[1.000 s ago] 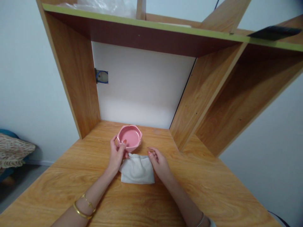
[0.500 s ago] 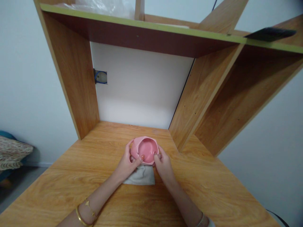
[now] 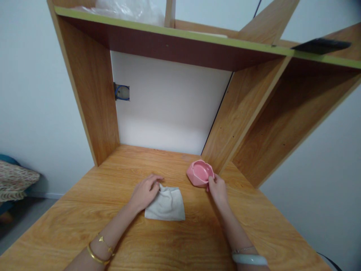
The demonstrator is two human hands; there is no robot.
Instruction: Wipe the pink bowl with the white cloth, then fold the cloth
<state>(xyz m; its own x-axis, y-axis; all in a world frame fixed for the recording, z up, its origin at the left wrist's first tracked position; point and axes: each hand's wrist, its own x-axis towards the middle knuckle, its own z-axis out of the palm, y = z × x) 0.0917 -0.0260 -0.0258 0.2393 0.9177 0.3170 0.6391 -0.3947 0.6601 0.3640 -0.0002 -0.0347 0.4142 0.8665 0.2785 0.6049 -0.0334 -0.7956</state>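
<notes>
A pink, glossy, faceted ashtray (image 3: 194, 177) with notches in its rim is at the right, near the foot of the wooden divider. My right hand (image 3: 217, 188) grips its right rim, the thumb at the inner edge and the other fingers on the outside. A folded light grey cloth (image 3: 167, 207) lies on the wooden desk in front of me. At the cloth's upper left corner is my left hand (image 3: 145, 192), palm down, its fingers stretched out and its thumb beside the fabric. The undersides of its fingers are hidden.
The wooden desk (image 3: 118, 233) runs back to a white panel (image 3: 172, 109) with a wall box (image 3: 122, 92) holding blue wire. Wooden uprights (image 3: 93, 94) stand on both sides. Overhead, a shelf (image 3: 169, 47) carries clear plastic wrap (image 3: 132, 11) and a dark flat object (image 3: 321, 46).
The ashtray has moved from above the cloth to the right, in my right hand. My left hand has let go of it and now rests at the cloth's corner.
</notes>
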